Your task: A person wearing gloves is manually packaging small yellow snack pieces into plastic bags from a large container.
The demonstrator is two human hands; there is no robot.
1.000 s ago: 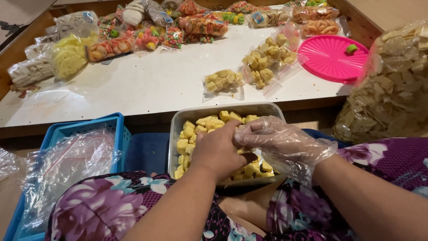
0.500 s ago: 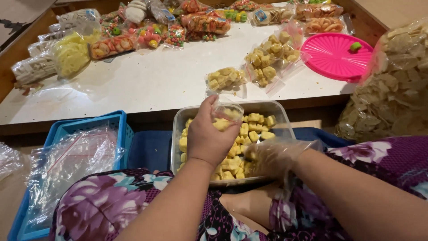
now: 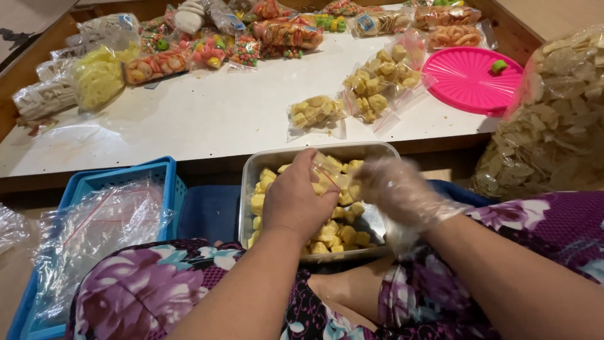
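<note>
Your bare left hand (image 3: 294, 200) grasps a small clear bag (image 3: 328, 171) over the metal tray (image 3: 259, 165) of yellow snack pieces (image 3: 333, 230); your gloved right hand (image 3: 396, 189), blurred, meets its mouth, grip unclear. A slack mouth could spill pieces onto your lap.

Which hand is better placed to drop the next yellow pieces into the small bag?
Right. The gloved right hand is at the small clear bag's mouth, above the tray of yellow pieces; the bare left hand holds the bag.
</note>
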